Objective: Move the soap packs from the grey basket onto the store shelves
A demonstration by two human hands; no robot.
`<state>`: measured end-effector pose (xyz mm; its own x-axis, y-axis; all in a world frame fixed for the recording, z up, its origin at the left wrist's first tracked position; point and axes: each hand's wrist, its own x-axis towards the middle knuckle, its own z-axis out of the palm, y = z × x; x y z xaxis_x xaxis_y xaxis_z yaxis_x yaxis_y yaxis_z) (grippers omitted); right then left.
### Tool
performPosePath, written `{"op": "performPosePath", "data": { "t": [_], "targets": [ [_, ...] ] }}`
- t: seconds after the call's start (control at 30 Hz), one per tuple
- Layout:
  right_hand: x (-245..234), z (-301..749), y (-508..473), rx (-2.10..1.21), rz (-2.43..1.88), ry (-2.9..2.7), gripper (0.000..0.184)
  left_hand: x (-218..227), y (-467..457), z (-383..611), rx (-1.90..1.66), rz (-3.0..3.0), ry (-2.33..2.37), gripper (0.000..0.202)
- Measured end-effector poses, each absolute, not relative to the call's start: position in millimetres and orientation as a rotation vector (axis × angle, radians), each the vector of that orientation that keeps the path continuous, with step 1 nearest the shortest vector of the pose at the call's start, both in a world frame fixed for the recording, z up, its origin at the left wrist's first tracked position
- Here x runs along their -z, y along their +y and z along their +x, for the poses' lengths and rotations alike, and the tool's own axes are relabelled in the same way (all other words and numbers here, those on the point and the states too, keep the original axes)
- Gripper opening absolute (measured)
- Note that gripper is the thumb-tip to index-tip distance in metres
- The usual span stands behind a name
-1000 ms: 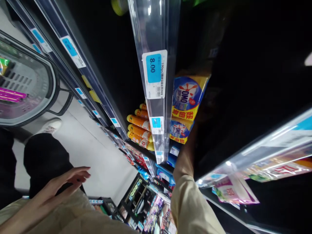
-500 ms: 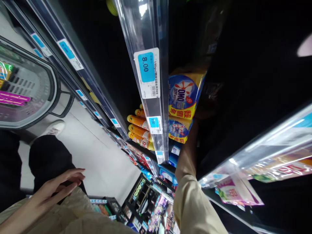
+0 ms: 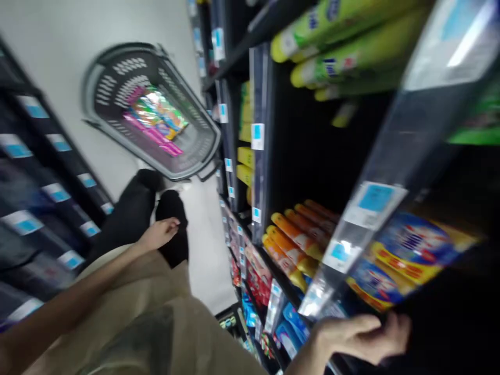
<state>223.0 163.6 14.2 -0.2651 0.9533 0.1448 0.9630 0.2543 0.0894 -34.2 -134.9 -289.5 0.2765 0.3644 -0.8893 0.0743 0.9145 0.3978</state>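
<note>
My right hand (image 3: 353, 337) is at the bottom right. Its fingers lie stretched along the front edge of a shelf, just below the blue and yellow OMO detergent packs (image 3: 406, 255), and I see nothing in it. My left hand (image 3: 158, 234) rests by my black-trousered knee (image 3: 172, 219) with the fingers loosely bent and nothing held. Orange bottles (image 3: 297, 242) lie in a row to the left of the packs. The picture is smeared by motion.
A grey shopping basket (image 3: 117, 78) with colourful packets in it stands on the pale floor ahead. Green and yellow bottles (image 3: 332, 31) fill the shelf above. Clear shelf rails carry blue price tags (image 3: 375, 198). Another shelf unit (image 3: 35, 172) lines the left side.
My right hand has come out from deep in the shelf by the OMO packs to the shelf's front edge. The view has swung, bringing the whole basket into sight. My left hand has stayed by my knee.
</note>
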Motion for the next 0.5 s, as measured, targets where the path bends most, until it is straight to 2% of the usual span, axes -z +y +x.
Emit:
{"op": "performPosePath", "data": {
  "t": [0.07, 0.13, 0.37, 0.5],
  "targets": [
    [15, 204, 136, 0.441, -1.727, -2.367, 0.041, 299, -140, -60, -0.079, 0.453, 1.319, 0.033],
    [43, 177, 110, 0.358, -1.694, -2.371, 0.034, 308, -146, -85, 0.003, 0.453, 1.354, 0.033],
    [149, 69, 69, -0.748, -1.881, -2.192, 0.027, 330, -178, -148, 0.145, 0.51, 1.434, 0.033],
    [202, 38, 59, -1.246, -1.998, -2.302, 0.037, 344, -194, -163, 0.277, 0.492, 1.468, 0.042]
  ]
}}
